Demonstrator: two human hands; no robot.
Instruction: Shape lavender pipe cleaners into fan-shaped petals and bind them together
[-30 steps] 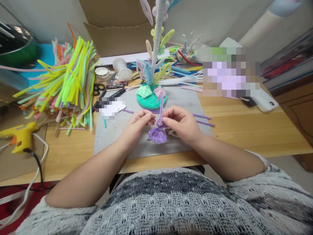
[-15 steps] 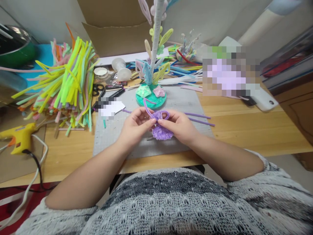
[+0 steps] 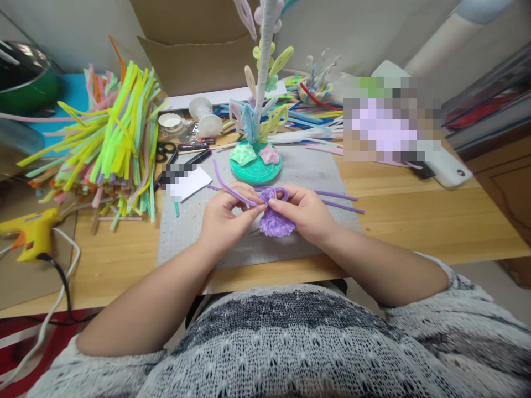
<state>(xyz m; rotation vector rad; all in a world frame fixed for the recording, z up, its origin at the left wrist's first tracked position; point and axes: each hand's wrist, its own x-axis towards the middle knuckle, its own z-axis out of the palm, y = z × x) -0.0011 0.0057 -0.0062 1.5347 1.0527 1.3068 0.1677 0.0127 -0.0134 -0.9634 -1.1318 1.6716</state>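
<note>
Over the grey cutting mat (image 3: 199,232), both hands meet at a purple pipe-cleaner piece (image 3: 277,221) with a fanned, fluffy lower end. My right hand (image 3: 305,210) pinches this piece at its narrow waist, beside a small loop. My left hand (image 3: 230,213) has its thumb and fingertips closed on a purple pipe cleaner (image 3: 226,181), whose free end sticks up and to the left. More purple pipe cleaners (image 3: 338,205) lie on the mat, their ends pointing right. Just beyond the hands stands a round green base (image 3: 255,172) with a white-wrapped stem and pastel pipe-cleaner shapes.
At left lies a big heap of coloured pipe cleaners (image 3: 120,132), with a yellow glue gun (image 3: 35,232) and its cord in front. Black scissors (image 3: 166,150), a white spool (image 3: 205,119) and a white card (image 3: 193,185) sit behind the mat's left side. A white phone-like object (image 3: 448,166) is at right.
The purple pipe cleaner's free end has swung left and straightened out, from a bent position above the hands. My left hand has shifted slightly left; the right still pinches the purple piece.
</note>
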